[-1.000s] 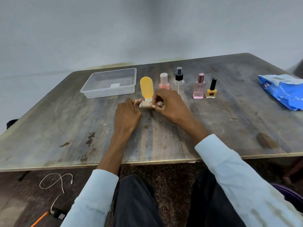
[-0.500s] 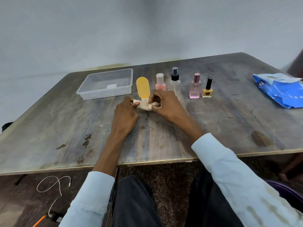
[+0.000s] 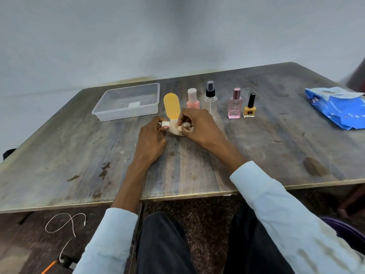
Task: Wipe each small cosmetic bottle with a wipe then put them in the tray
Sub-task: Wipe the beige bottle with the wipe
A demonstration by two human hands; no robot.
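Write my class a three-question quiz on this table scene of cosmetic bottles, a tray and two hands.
1. True or false: the clear plastic tray already holds a bottle.
2. Which stands furthest right: A, the yellow nail-polish bottle; B, the pink square perfume bottle; C, the clear spray bottle?
3. What do the left hand and right hand hold together?

Key: 1 false; 2 A; 3 a whitish wipe.

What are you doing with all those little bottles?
A person sits at the table wiping small cosmetic bottles. Both hands, left hand and right hand, hold a wipe at the base of the yellow bottle. Four more bottles stand in a row to its right: pink-capped bottle, clear spray bottle, pink perfume bottle, yellow nail polish. No bottle is in the clear tray yet.
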